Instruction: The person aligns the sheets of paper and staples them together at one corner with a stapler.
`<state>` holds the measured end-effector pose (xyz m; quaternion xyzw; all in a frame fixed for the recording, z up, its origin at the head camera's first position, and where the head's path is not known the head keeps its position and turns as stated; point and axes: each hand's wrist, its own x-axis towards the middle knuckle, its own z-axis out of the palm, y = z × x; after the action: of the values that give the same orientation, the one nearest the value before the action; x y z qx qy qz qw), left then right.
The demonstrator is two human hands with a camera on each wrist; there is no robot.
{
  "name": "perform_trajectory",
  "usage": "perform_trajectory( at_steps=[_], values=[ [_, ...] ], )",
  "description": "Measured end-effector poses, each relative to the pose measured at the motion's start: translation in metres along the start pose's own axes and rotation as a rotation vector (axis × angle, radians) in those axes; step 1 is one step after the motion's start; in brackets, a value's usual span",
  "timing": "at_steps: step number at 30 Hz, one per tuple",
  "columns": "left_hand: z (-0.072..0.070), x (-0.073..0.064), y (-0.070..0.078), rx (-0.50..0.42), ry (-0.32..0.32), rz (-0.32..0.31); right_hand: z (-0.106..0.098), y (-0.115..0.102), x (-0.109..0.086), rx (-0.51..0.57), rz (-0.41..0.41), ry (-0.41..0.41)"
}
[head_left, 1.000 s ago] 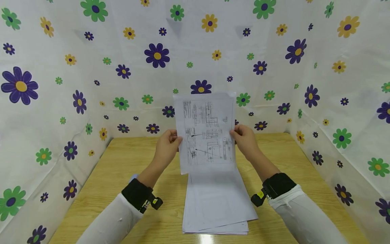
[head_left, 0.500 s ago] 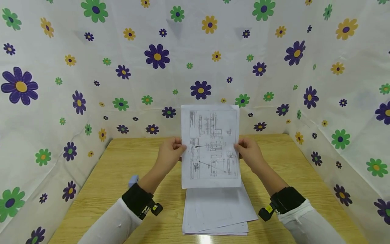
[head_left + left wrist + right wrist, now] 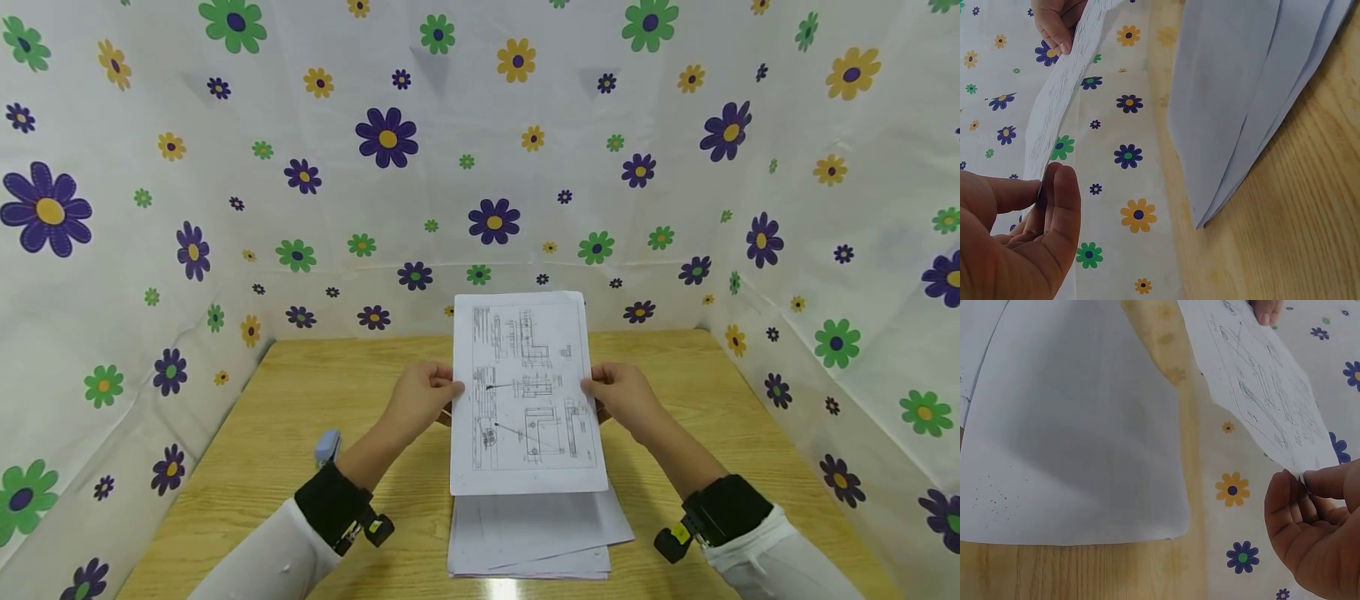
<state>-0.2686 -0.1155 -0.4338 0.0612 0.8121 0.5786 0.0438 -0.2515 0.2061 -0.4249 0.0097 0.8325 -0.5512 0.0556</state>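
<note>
A sheet of paper (image 3: pixel 517 400) printed with line drawings is held up, tilted, above a stack of papers (image 3: pixel 540 529). My left hand (image 3: pixel 418 398) pinches its left edge between thumb and fingers. On the opposite edge, my right hand (image 3: pixel 624 398) pinches it the same way. The left wrist view shows the sheet (image 3: pixel 1063 100) nearly edge-on, with a gap between it and the stack (image 3: pixel 1229 100). In the right wrist view the stack's top page (image 3: pixel 1085 425) looks mostly blank, with small specks near one corner. The upper part of the stack is hidden behind the held sheet in the head view.
A small blue object (image 3: pixel 327 447) lies on the wooden table (image 3: pixel 300 392) beside my left wrist; its kind is unclear. White cloth with printed flowers (image 3: pixel 480 125) hangs behind the table and along both sides. The stack's pages are unevenly fanned.
Both hands have lowered the sheet toward the stack and moved it slightly right. It now leans back more, and its bottom edge covers more of the stack. The pinch on both edges stays.
</note>
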Motion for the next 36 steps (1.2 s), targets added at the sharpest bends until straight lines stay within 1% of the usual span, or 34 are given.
perform_trajectory(
  at_steps=[8,13,17,21,25,31,36],
  values=[
    [0.006,-0.008,-0.011,0.009,-0.045,-0.058,0.004,0.011,-0.007,-0.012,0.063,-0.028],
    [0.01,-0.012,-0.018,0.034,-0.055,-0.095,0.007,0.022,-0.011,-0.025,0.09,-0.039],
    [0.015,-0.016,-0.024,0.084,-0.061,-0.103,0.01,0.032,-0.013,-0.067,0.11,-0.029],
    [0.022,-0.02,-0.035,0.149,-0.078,-0.102,0.015,0.043,-0.015,-0.122,0.128,-0.025],
    [0.026,-0.022,-0.043,0.188,-0.086,-0.098,0.02,0.049,-0.016,-0.157,0.146,-0.019],
    [0.028,-0.022,-0.048,0.227,-0.096,-0.116,0.023,0.053,-0.018,-0.184,0.151,-0.019],
    [0.033,-0.021,-0.052,0.289,-0.102,-0.128,0.028,0.059,-0.018,-0.209,0.163,-0.008]
  ],
)
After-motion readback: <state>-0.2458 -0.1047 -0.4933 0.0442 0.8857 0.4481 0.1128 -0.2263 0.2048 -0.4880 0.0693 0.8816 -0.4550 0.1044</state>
